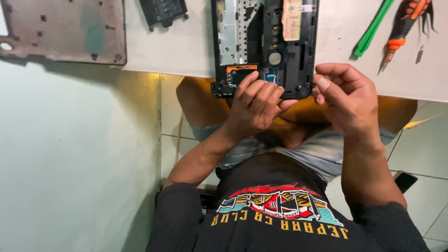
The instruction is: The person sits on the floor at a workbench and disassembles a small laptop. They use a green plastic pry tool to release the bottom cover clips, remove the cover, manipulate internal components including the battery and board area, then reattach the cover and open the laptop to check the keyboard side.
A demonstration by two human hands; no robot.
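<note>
An opened black laptop chassis [298, 56] lies on the white table [177, 51], its near end hanging over the table's edge above my knees. My left hand [254, 105] grips that near end, with the fingers laid over an orange-framed part [241, 68] and the thumb pointing right under the edge. My right hand [347, 95] hovers just to the right of the chassis corner. Its fingers are curled in and pinched together, and nothing is visible between them.
A worn grey cover panel [60, 30] lies at the table's far left, and a small black part [163, 10] sits beside it. To the right lie a green pry tool [373, 28], an orange and black screwdriver [403, 25] and a small bit [420, 53]. A dark flat object [405, 181] lies on the tiled floor.
</note>
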